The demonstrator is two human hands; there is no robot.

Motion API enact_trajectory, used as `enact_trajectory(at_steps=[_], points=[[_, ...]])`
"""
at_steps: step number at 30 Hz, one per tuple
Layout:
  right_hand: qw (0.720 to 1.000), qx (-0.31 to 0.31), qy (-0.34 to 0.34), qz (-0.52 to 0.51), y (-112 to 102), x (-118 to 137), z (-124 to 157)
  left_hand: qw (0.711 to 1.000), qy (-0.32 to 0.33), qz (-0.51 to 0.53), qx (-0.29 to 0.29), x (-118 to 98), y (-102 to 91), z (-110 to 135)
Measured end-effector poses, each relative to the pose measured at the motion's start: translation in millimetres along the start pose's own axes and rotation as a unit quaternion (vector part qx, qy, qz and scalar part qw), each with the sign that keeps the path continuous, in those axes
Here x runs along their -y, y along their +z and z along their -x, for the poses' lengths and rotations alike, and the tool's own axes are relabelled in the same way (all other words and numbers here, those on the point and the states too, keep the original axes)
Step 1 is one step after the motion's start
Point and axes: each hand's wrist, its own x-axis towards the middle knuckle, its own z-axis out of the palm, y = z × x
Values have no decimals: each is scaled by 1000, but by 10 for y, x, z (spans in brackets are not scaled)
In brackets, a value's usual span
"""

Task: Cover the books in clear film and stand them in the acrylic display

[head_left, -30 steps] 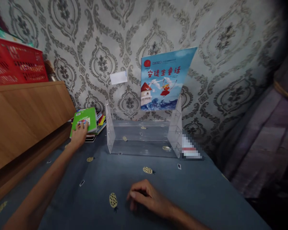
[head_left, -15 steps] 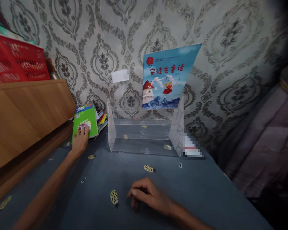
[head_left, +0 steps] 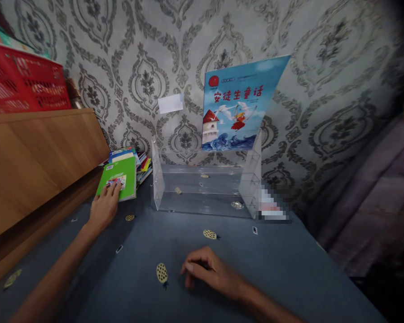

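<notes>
Left to right. A red plastic basket (head_left: 20,80) sat on a wooden cabinet (head_left: 37,157) at far left. The left hand (head_left: 104,208) came in from lower left, alongside the cabinet. Its fingers (head_left: 111,192) lay close together, slightly fanned, across the lower part of a green paperback (head_left: 123,170). Thumb not readable, so cannot tell whether this was a pinch or only a press on the cover.

Key geometry: the green paperback lay directly ahead of the left hand, under the fingertips. Its long axis ran away from the person, roughly in line with the forearm, with the far end tipped slightly right. It rested against a stack of books (head_left: 144,168), which stood just left of a clear acrylic rack (head_left: 202,193).

The rack had two tiers. A blue picture book (head_left: 235,103) with a Chinese title stood at its back, leaning on the damask wallpaper (head_left: 306,67). A white card (head_left: 170,103) was stuck to the wallpaper left of it.

The right hand (head_left: 208,271) lay on the blue printed cloth (head_left: 148,251), loosely curled, holding nothing. The paperback was up and to its left, well apart. Left hand clearly nearer, in fact touching. At far right, a pixelated patch (head_left: 271,206) by the rack, then a purple curtain (head_left: 366,202).
</notes>
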Motion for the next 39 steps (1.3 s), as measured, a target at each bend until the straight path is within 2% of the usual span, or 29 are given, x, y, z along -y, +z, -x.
enact_trajectory(at_steps=[3, 9, 12, 16, 22, 26, 28, 31, 33, 34, 36, 39], points=[[1000, 3, -2, 1, -2, -23, -10, 1000, -4, -9, 10, -91, 59, 140], [1000, -1, -7, 12, 0, -5, -1, 999, -5, -24, 21, -264, 311, 359], [1000, -1, -8, 7, 2, -7, 1, 999, -4, -26, 22, -309, 348, 474], [1000, 4, -17, 6, 3, -53, -17, 998, 10, -47, 44, -332, 243, 652], [1000, 5, -21, 21, 2, -46, -14, 986, 62, -52, 148, -404, 30, 874], [1000, 8, -15, 24, 3, 0, 2, 979, 75, -38, 183, -523, -106, 971], [999, 6, -17, 26, 3, 4, 0, 974, 83, -21, 212, -515, -168, 993], [999, 7, -23, 24, 2, -9, -10, 954, 124, 49, 270, -327, -202, 924], [999, 7, -24, 24, 3, -13, -15, 936, 167, 138, 278, -131, -163, 767], [999, 8, -22, 25, 4, -11, -16, 931, 167, 171, 275, -40, -123, 653], [999, 8, -20, 29, 7, 3, -12, 945, 118, 195, 235, 83, -3, 377], [999, 4, -20, 32, 12, 32, 0, 967, 29, 177, 181, 87, 248, -11]])
